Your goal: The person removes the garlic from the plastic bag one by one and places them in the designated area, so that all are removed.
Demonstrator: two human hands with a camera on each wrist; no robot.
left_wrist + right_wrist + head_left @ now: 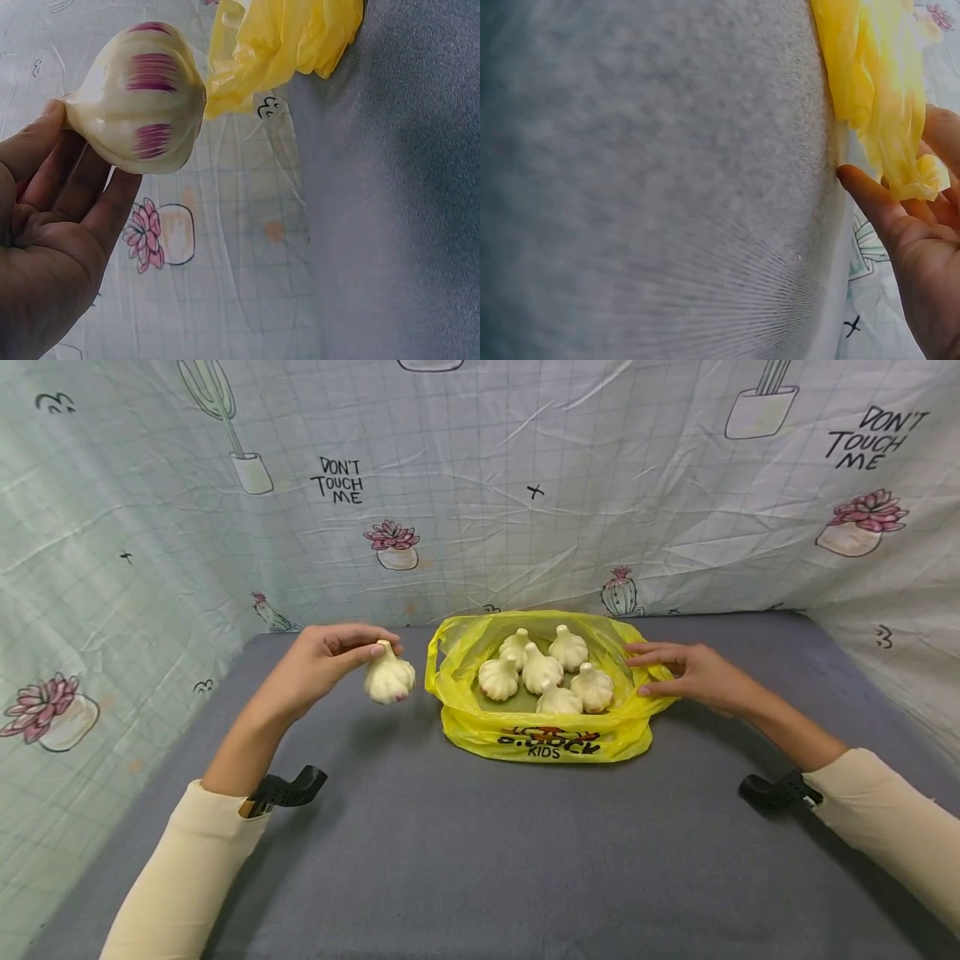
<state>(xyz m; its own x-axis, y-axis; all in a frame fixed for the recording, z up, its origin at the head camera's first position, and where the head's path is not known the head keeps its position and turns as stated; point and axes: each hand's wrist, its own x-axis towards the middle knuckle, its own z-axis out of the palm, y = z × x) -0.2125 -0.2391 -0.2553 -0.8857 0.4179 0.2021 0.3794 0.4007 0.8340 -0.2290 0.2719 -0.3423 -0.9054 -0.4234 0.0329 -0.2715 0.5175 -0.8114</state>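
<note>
My left hand [318, 664] pinches a white garlic bulb [390, 677] by its stem, between thumb and fingertips. It holds the bulb left of a yellow plastic bag [547, 752]. In the left wrist view, purple streaks mark the bulb [146, 97]. Several more garlic bulbs [542, 670] sit inside the bag, whose mouth is spread wide. At the bag's right edge rests my right hand [701, 677], with fingers extended over the rim and the thumb apart from them. Loose yellow plastic [881, 97] hangs between thumb and fingers in the right wrist view.
A grey cloth-covered table [480, 860] lies under everything. Behind it hangs a pale curtain [480, 527] printed with potted plants and words. Black wrist mounts [288, 789] stick out from both sleeves, close over the table.
</note>
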